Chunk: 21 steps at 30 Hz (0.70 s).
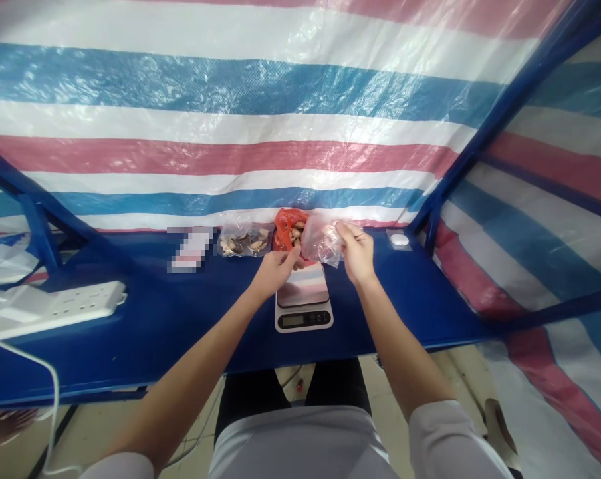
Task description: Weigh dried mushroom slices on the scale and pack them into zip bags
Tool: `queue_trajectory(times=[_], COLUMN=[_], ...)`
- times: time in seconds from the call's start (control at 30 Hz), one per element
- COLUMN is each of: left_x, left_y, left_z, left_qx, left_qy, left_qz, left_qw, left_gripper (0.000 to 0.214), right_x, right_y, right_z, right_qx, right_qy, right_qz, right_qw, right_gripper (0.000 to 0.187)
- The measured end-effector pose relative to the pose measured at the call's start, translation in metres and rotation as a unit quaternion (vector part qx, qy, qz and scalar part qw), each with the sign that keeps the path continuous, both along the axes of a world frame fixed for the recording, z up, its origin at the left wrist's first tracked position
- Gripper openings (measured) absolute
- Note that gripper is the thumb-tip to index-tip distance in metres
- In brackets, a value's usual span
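My right hand (356, 253) pinches the rim of a small clear plastic bag (320, 243) and holds it open above a small kitchen scale (303, 301). My left hand (276, 269) is closed beside the bag's mouth, its fingertips pinched on a small brown piece that I cannot name. Just behind stands a red bag (286, 229) with brown pieces in it. A clear bag filled with brown pieces (244, 241) lies to its left on the blue table (171, 319).
A white power strip (56, 306) with a cable lies at the table's left. A small white round object (399, 239) sits at the back right. A blurred white packet (191, 249) lies left of the bags. Striped tarpaulin and blue frame bars enclose the table.
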<state>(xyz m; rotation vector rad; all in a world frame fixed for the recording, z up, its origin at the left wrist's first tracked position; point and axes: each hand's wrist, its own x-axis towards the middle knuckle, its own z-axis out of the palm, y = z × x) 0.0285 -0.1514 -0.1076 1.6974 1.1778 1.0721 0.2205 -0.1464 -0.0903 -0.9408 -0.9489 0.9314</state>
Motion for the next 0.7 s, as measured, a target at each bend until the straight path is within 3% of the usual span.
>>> queue_trajectory(times=[0.07, 0.13, 0.23, 0.33, 0.57, 0.7], left_x=[0.005, 0.009, 0.014, 0.015, 0.004, -0.013], left_y=[0.002, 0.003, 0.005, 0.007, 0.015, 0.02], left_z=[0.0, 0.0, 0.004, 0.007, 0.001, -0.003], left_qx=[-0.106, -0.198, -0.264, -0.242, -0.133, -0.093], left_qy=[-0.089, -0.187, -0.327, -0.398, -0.431, -0.392], left_qz=[-0.031, -0.035, -0.011, 0.001, 0.021, 0.027], left_qw=[0.99, 0.962, 0.907, 0.885, 0.892, 0.915], left_gripper=[0.059, 0.055, 0.038, 0.026, 0.038, 0.038], right_x=[-0.008, -0.014, -0.021, -0.026, -0.029, -0.027], right_y=[-0.001, -0.004, -0.007, -0.01, -0.008, -0.003], right_z=[-0.001, -0.003, -0.011, -0.022, -0.048, -0.045], right_qx=[0.002, -0.004, -0.02, -0.042, -0.093, -0.113], right_qy=[0.02, 0.046, 0.086, 0.101, 0.084, 0.059], right_qz=[0.019, 0.04, 0.07, 0.065, 0.069, 0.091], right_qw=[1.0, 0.998, 0.994, 0.992, 0.99, 0.988], right_gripper=[0.037, 0.036, 0.036, 0.038, 0.043, 0.048])
